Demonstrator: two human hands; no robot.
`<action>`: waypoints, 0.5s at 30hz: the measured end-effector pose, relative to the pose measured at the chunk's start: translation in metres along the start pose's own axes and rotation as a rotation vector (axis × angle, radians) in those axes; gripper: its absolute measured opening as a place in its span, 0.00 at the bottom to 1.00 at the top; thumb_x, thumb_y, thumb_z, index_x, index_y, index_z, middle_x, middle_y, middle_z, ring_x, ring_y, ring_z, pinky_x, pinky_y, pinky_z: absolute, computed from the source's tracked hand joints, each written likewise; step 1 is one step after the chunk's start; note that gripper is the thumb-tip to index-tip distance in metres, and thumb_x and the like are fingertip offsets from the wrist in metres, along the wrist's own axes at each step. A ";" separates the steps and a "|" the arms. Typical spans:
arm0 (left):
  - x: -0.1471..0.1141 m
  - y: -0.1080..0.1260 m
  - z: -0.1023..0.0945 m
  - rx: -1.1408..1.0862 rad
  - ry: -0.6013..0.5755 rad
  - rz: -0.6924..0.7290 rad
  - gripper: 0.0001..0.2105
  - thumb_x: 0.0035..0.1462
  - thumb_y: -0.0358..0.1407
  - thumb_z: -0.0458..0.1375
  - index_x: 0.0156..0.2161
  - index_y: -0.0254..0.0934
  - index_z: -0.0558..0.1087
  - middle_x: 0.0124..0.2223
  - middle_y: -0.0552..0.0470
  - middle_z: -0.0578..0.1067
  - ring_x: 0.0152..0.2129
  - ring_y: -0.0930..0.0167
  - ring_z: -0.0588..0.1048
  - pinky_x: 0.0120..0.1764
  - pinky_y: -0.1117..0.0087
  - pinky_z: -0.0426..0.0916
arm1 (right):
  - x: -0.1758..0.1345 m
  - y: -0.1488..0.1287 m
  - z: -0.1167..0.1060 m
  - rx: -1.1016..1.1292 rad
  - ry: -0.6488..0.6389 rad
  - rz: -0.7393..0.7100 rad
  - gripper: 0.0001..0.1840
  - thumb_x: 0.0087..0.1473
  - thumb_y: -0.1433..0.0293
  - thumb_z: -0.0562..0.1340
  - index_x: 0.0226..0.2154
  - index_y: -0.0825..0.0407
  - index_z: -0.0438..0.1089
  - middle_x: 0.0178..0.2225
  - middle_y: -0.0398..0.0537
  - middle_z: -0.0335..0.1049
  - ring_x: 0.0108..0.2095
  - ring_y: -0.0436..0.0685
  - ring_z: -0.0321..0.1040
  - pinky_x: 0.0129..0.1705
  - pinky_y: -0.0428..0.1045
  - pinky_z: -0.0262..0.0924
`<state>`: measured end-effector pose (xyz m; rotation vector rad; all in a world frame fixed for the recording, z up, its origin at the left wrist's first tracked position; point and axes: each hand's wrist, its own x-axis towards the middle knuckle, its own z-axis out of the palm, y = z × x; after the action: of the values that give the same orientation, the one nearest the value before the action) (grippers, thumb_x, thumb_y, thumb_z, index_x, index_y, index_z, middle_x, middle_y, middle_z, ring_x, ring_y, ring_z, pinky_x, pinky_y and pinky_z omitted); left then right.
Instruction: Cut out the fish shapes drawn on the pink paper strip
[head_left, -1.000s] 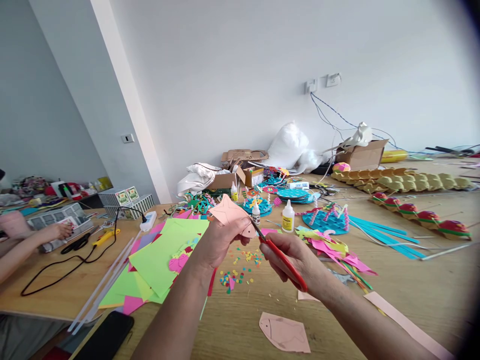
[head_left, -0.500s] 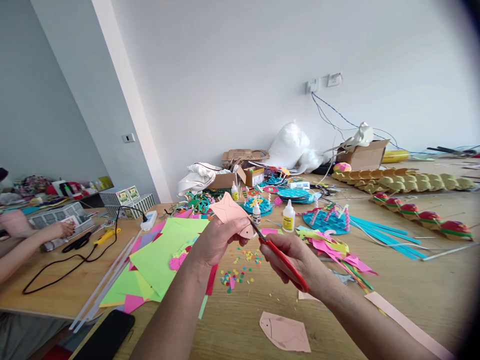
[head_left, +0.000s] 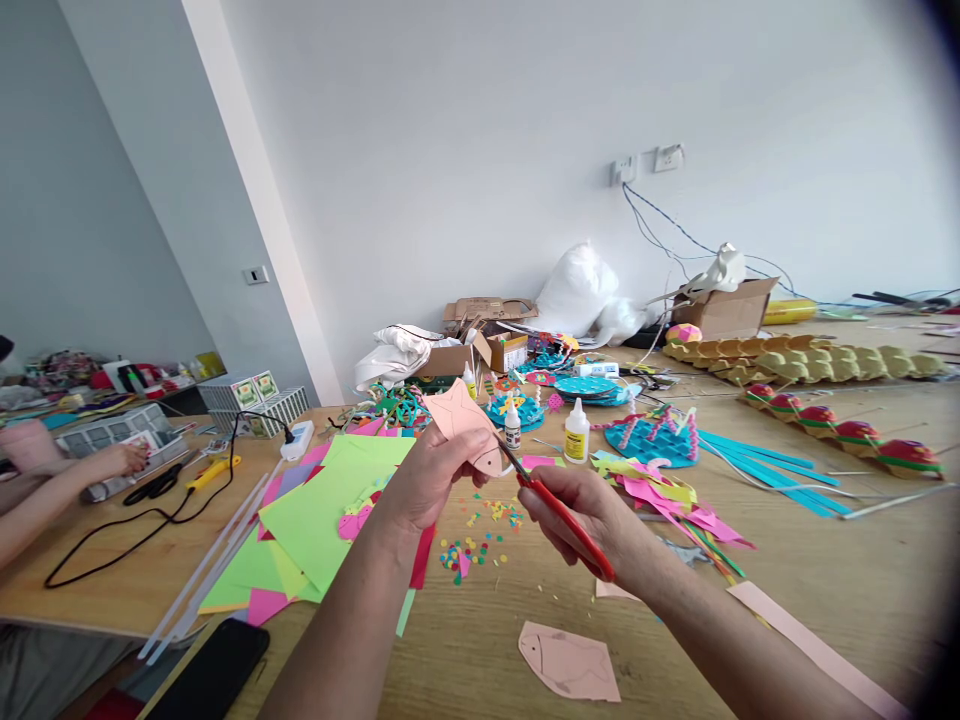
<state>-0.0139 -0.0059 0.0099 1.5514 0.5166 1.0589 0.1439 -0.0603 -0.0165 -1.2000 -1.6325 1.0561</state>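
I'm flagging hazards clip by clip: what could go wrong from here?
The red-handled scissors in the right hand are close to the left hand; a slip might nick a finger. The pink paper, held up in the air, might flex and let a cut stray. Loose paper dots lie near both hands and could get brushed about.

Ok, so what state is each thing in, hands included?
Left hand: pinching paper fish
Right hand: holding scissors
Paper fish: raised, marked with lines
Scissors: blades at paper fish's edge
Loose fish drawing: flat, tail uncut
Yellow-labelled bottle: upright
Phone: flat, black side up
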 end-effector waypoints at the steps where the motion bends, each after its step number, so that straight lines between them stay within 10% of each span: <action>1: 0.000 0.000 0.000 0.005 -0.005 0.005 0.10 0.52 0.35 0.54 0.22 0.34 0.65 0.20 0.56 0.66 0.19 0.77 0.63 0.23 0.75 0.58 | 0.000 0.000 0.000 0.004 -0.004 -0.005 0.22 0.45 0.51 0.58 0.17 0.50 0.55 0.08 0.33 0.51 0.10 0.44 0.47 0.14 0.41 0.41; 15: 0.001 -0.004 0.014 -0.080 -0.010 0.019 0.11 0.52 0.34 0.54 0.21 0.34 0.64 0.20 0.57 0.63 0.18 0.77 0.62 0.22 0.75 0.57 | -0.002 0.002 0.001 0.048 -0.007 -0.097 0.25 0.48 0.46 0.54 0.20 0.51 0.58 0.10 0.35 0.54 0.12 0.45 0.49 0.15 0.43 0.43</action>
<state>-0.0009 -0.0116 0.0071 1.4929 0.4487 1.0735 0.1440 -0.0616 -0.0186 -1.0768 -1.6446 1.0333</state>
